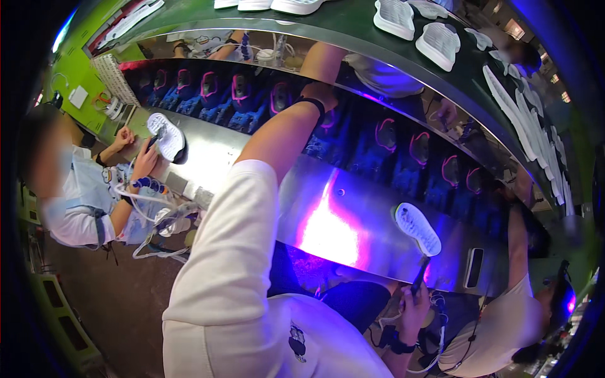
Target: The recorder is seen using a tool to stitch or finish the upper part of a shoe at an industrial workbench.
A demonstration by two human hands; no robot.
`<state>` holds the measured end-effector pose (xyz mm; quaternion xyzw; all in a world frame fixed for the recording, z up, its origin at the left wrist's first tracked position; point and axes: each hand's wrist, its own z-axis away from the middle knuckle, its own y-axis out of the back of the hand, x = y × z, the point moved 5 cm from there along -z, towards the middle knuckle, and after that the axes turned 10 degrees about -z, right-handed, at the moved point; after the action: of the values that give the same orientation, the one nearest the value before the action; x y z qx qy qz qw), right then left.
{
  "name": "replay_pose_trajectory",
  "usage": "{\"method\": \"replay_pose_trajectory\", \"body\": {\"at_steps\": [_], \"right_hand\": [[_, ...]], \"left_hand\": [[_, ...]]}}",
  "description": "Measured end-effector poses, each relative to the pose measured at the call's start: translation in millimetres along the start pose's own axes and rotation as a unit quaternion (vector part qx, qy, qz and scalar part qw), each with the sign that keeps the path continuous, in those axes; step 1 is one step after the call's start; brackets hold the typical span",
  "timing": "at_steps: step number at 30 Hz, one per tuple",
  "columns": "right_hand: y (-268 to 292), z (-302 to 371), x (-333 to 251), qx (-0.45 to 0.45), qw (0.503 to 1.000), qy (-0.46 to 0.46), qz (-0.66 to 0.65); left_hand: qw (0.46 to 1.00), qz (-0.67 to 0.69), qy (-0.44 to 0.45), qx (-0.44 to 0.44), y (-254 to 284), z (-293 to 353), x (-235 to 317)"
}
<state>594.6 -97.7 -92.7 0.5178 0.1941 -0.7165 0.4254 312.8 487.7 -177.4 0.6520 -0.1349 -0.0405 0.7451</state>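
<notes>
Sole point(418, 228), white, shows over the metal bench point(372, 208) at the tip of the dark tool point(420, 274) gripped in the right hand point(413, 311), while the left hand point(325, 96) reaches to the dark rack point(359, 146), its grip too shadowed for me to tell.

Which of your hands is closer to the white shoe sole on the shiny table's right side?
Right. The right hand is below the sole, holding a black tool toward it; the left hand is farther, up and left.
</notes>
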Motion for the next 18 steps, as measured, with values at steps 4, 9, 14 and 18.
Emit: {"method": "replay_pose_trajectory", "body": {"at_steps": [4,9,14,18], "right_hand": [[4.9,-4.1,4.9,0.014,0.999,0.001,0.029],[4.8,-11.6,0.8,0.060,0.998,-0.004,0.009],[-16.7,-24.4,-9.7,0.028,0.999,0.005,-0.014],[0.5,-22.8,-4.5,0.053,0.997,0.053,-0.014]], "left_hand": [[0.995,-0.002,0.096,-0.003,-16.9,-10.4,18.9],[0.969,0.141,-0.082,0.184,29.1,33.6,159.9],[0.927,0.199,0.214,0.237,-55.4,32.1,190.5],[0.948,0.195,0.186,0.171,-56.8,40.7,228.6]]}}
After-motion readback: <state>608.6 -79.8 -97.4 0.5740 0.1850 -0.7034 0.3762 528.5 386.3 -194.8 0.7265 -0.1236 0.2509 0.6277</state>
